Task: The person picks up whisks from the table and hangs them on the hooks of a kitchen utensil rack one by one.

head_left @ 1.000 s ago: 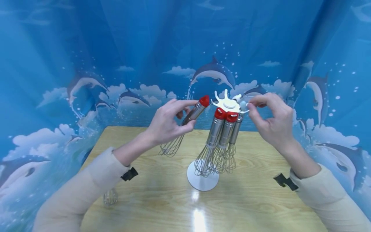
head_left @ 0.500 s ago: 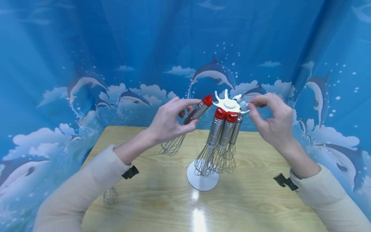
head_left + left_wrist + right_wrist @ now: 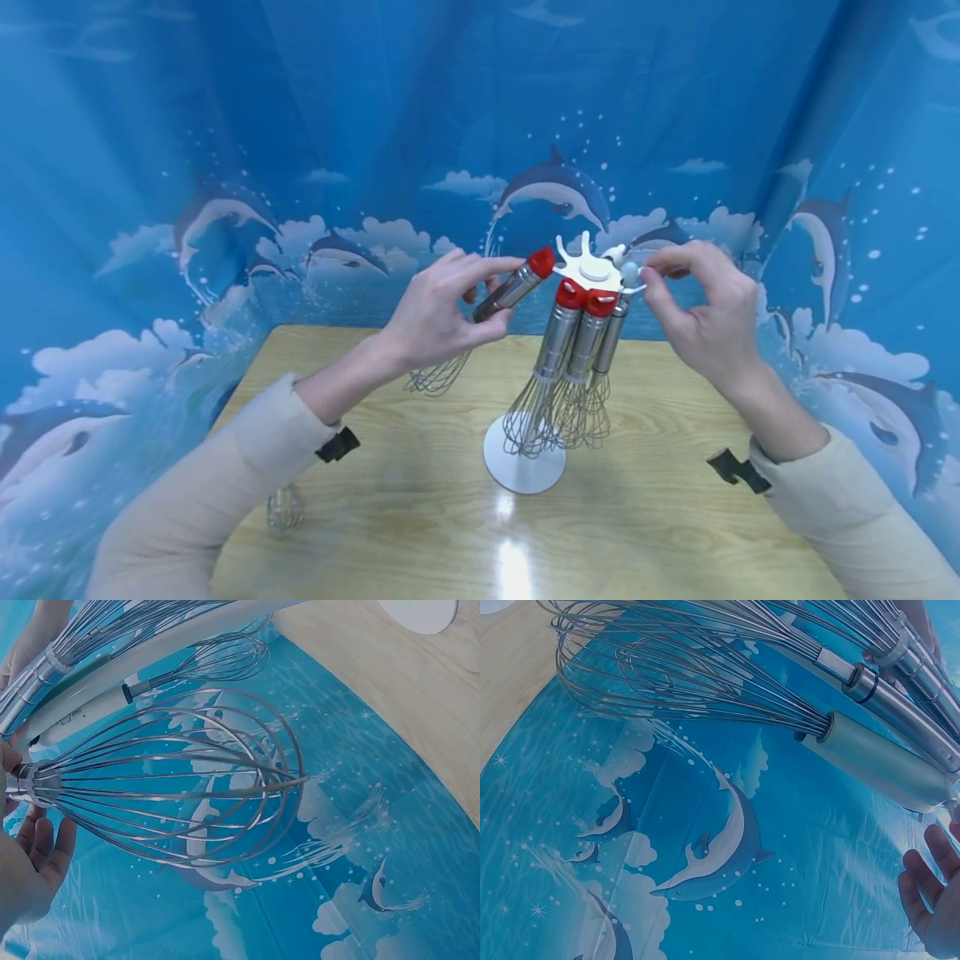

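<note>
In the head view my left hand (image 3: 431, 312) grips a whisk (image 3: 512, 290) by its steel handle, between thumb and fingers. The whisk is tilted, its red end cap right at a hook of the white rotating rack (image 3: 592, 268). Its wire balloon (image 3: 180, 787) fills the middle of the left wrist view. On the rack's other side, my right hand (image 3: 705, 308) pinches a hook tip with thumb and index finger. Two red-capped whisks (image 3: 558, 337) hang from the near hooks. Behind them hangs a whisk with a pale handle (image 3: 885, 761), plain in the right wrist view.
The rack's round white base (image 3: 523, 471) stands on the wooden table (image 3: 660, 492). A wire whisk head (image 3: 285, 507) lies near the table's left edge, partly behind the left sleeve. A blue dolphin-print curtain (image 3: 420, 100) surrounds the table's back and sides.
My left hand has shifted slightly right, bringing the whisk's red cap up to the rack's hook. The whisk now leans more, its wires swung up to the left. My right hand stays put.
</note>
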Available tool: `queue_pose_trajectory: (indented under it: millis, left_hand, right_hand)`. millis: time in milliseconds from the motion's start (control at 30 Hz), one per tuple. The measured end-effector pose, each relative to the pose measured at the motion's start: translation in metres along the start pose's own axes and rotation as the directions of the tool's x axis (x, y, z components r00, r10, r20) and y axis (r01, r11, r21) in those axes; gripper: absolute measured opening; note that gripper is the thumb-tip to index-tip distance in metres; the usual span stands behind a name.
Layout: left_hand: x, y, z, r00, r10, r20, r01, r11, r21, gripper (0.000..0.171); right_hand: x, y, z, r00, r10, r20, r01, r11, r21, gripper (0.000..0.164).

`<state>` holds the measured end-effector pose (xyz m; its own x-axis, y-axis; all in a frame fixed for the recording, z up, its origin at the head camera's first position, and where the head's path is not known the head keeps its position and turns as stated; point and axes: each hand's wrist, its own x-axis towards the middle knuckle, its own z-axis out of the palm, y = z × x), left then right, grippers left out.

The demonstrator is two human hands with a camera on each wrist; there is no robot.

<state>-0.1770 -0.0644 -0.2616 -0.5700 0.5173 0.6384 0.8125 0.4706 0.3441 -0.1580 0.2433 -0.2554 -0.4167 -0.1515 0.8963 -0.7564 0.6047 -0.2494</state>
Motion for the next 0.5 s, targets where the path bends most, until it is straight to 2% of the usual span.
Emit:
queue_pose_trajectory:
  millis: [233,500]
  left_hand:
    - [0.0005,0.0003,-0.0002,0.999,0.017,0.034,-0.018,0.999,0.035,0.050]
    - [0.0000,0.0001,0.0037,0.998,-0.005,0.064,0.002,0.999,0.039,0.052]
  right_hand:
    - [-0.0003,0.0006,0.0006,1.000,0.000,-0.004,0.000,1.000,0.014,0.018]
    - [-0.0005,0.0008,0.0011,1.000,-0.002,-0.009,0.002,1.000,0.018,0.019]
